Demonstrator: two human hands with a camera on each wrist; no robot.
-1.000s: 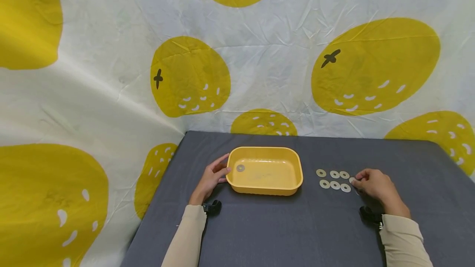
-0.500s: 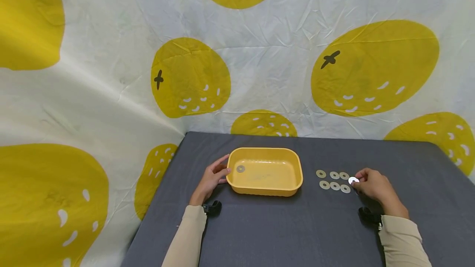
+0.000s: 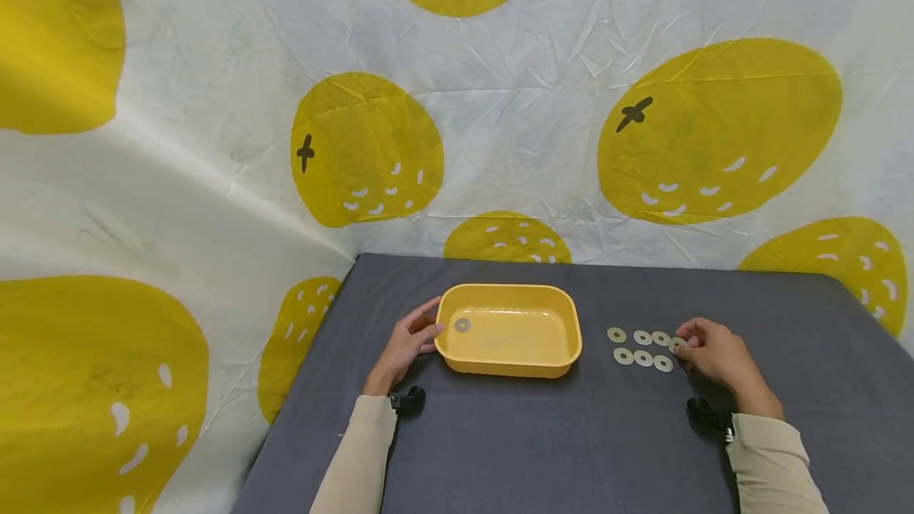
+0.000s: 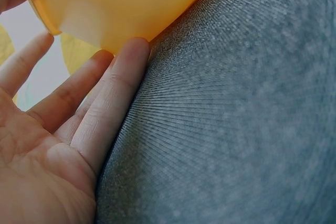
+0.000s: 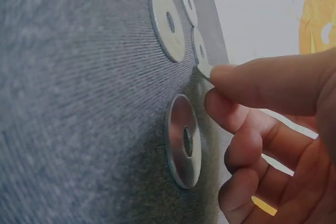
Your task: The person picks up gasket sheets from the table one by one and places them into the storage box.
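My left hand point(image 3: 405, 347) is at the left end of a yellow plastic tray point(image 3: 508, 368). Its straight fingers point(image 4: 113, 90) touch the tray's outer wall, and the thumb tip lies at the rim. One flat metal washer point(image 3: 458, 328) lies inside the tray. On the right, my right hand point(image 3: 723, 354) pinches a washer point(image 5: 205, 71) between thumb and index finger, so most of it is hidden in the right wrist view. Just left of that hand, several washers point(image 3: 643, 358) lie in two rows. Another washer point(image 5: 176, 153) lies below the fingers in the right wrist view.
A dark grey cloth covers the table point(image 3: 543, 450). Behind it and to the left hangs a white curtain point(image 3: 514, 141) printed with yellow fruit. Both wrists carry black straps, the right wrist strap point(image 3: 710, 416) close above the tabletop.
My right hand has drawn a washer up from the cloth and tilted it in its fingertips, shifting very slightly left. The left hand and tray have stayed in place.
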